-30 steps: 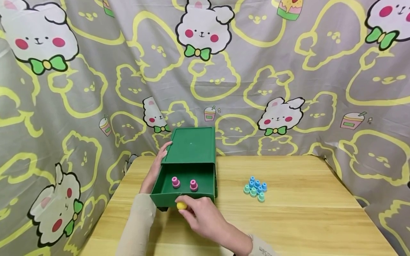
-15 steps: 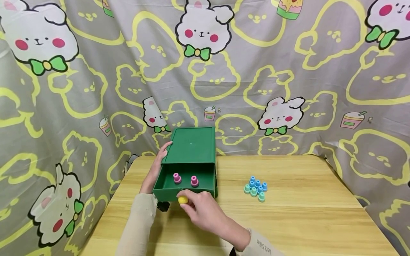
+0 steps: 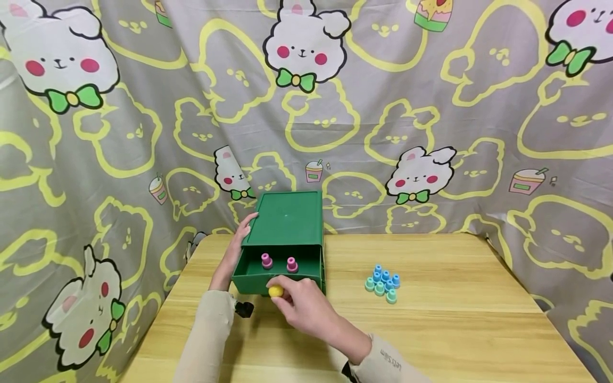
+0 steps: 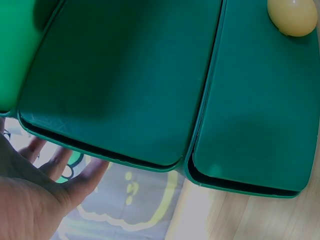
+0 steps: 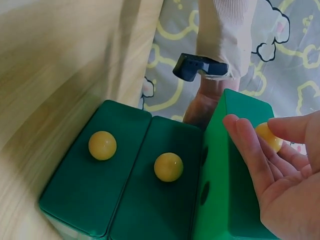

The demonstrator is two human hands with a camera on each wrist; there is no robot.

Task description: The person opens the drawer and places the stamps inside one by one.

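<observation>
A green plastic drawer cabinet (image 3: 287, 218) stands at the back of the table, its top drawer (image 3: 246, 284) pulled partway out. My right hand (image 3: 306, 306) pinches that drawer's round yellow knob (image 3: 275, 291) between thumb and fingers, also seen in the right wrist view. Inside the drawer stand two pink stepped pegs (image 3: 266, 261). Against the cabinet's left side rests my left hand (image 3: 234, 252), its fingers extended along the wall. In the left wrist view those fingers (image 4: 87, 180) lie by the edge of the green casing.
Several blue pegs (image 3: 385, 275) and mint-green pegs (image 3: 379, 289) stand grouped on the wooden table (image 3: 445, 319), right of the cabinet. Two lower drawers with yellow knobs (image 5: 168, 167) are closed. A patterned grey curtain (image 3: 354, 138) hangs behind and beside the table.
The top drawer has slid inward toward the cabinet, with my right hand moving along on its knob. The pink pegs have travelled with it. My left hand has stayed put.
</observation>
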